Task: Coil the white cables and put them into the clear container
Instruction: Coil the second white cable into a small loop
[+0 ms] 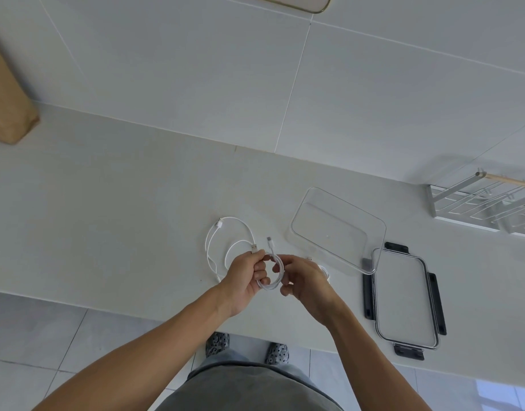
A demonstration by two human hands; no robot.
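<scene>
While the white counter (107,203) spreads wide beneath the wall tiles, the clear container (338,229) stands open on it to the right, its lid (405,304) with dark clips lying flat just beside and nearer the person. Left of the container a loose white cable (225,232) sprawls on the counter. Above the counter's near edge, the left hand (246,280) and right hand (303,280) both grip a small coiled cable (274,274), fingers curled round its loops, one plug (270,241) sticking up.
</scene>
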